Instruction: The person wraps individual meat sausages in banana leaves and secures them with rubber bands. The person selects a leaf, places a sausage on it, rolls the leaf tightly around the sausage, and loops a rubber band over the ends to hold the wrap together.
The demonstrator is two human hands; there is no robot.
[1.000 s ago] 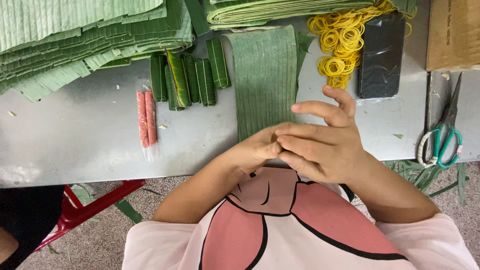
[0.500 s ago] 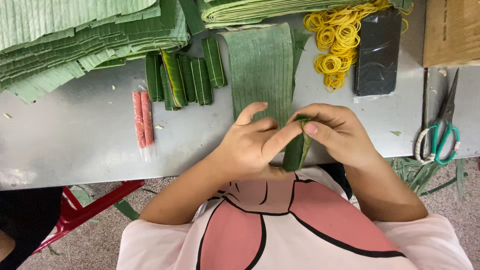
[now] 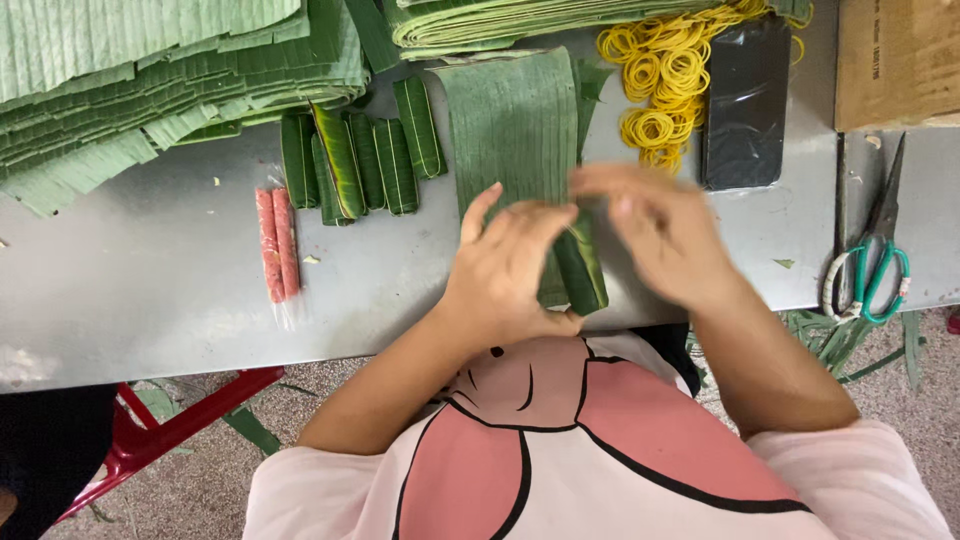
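Here we work at a grey metal table (image 3: 130, 300), with stacks of cut banana leaves (image 3: 150, 90) along its far edge. A flat banana leaf strip (image 3: 515, 120) lies straight ahead of us. Our left hand (image 3: 505, 265) is clamped on a rolled leaf parcel (image 3: 580, 265), which stands against the near end of the strip. Our right hand (image 3: 665, 235), blurred, hovers just beside the roll, fingers spread and holding nothing. Finished leaf rolls (image 3: 360, 160) sit to the left, yellow rubber bands (image 3: 665, 75) to the right, green-handled scissors (image 3: 875, 270) beyond, and two pink sausages (image 3: 277, 245) lie leftmost.
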